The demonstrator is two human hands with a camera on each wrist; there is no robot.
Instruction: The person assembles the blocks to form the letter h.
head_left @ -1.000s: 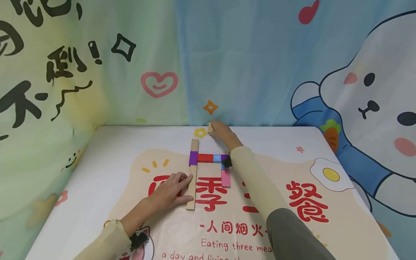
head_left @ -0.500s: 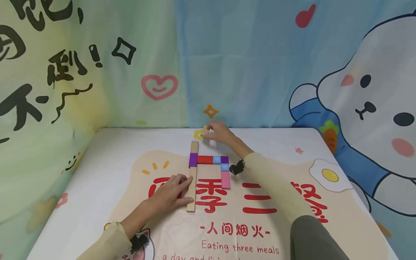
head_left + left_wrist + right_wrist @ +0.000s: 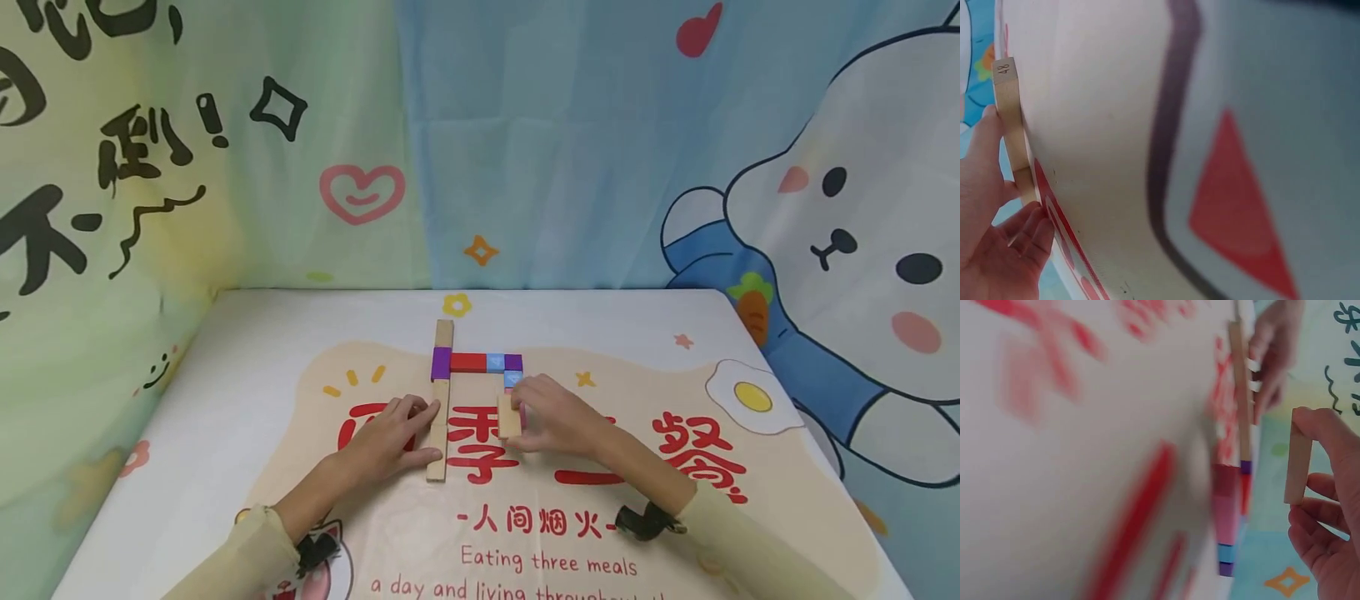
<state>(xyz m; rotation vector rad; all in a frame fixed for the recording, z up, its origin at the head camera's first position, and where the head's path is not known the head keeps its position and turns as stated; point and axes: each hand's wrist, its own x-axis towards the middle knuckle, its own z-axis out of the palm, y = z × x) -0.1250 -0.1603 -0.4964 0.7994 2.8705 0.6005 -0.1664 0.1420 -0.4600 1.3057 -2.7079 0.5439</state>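
Plain wooden blocks (image 3: 437,454) lie end to end in a line on the printed table cover. My left hand (image 3: 386,435) rests against their left side, index finger and thumb touching them; one block end (image 3: 1004,70) reads 48. Farther along the line come a purple block (image 3: 441,363) and another wooden block (image 3: 444,333). From the purple one, a red block (image 3: 468,363), small blue and purple blocks and a pink block (image 3: 1227,515) bend round toward me. My right hand (image 3: 558,417) pinches a wooden block (image 3: 509,417) by its ends, above the pink one, which it mostly hides in the head view.
The white and beige table cover (image 3: 600,325) bears red lettering and cartoon prints. A printed curtain (image 3: 555,167) hangs at the table's back edge and along the left. Dark wrist cameras (image 3: 645,522) sit on both wrists near the pale sleeves (image 3: 757,533).
My right hand has brought the wooden block from the table's back edge toward me, over the pink block. The left hand stays against the wooden line.
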